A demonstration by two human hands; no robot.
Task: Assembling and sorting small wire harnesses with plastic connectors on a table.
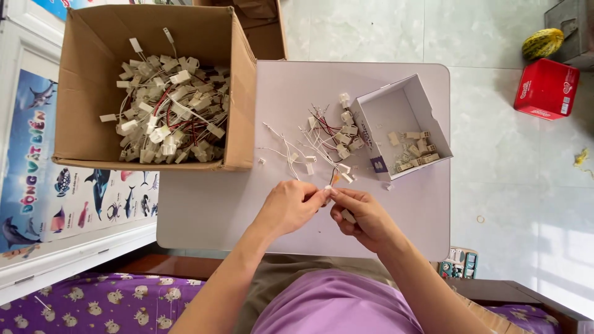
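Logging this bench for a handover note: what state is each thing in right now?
Large cardboard box: open, heaped with wired connectors.
Small white box: open, few connector housings inside.
Loose connectors: scattered on table.
Left hand: pinching a small white piece.
Right hand: pinching the same piece.

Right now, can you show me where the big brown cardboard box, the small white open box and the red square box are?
big brown cardboard box [238,105], head view, on its right wall.
small white open box [396,108], head view, on its bare inside floor.
red square box [547,88], head view, on its top face.
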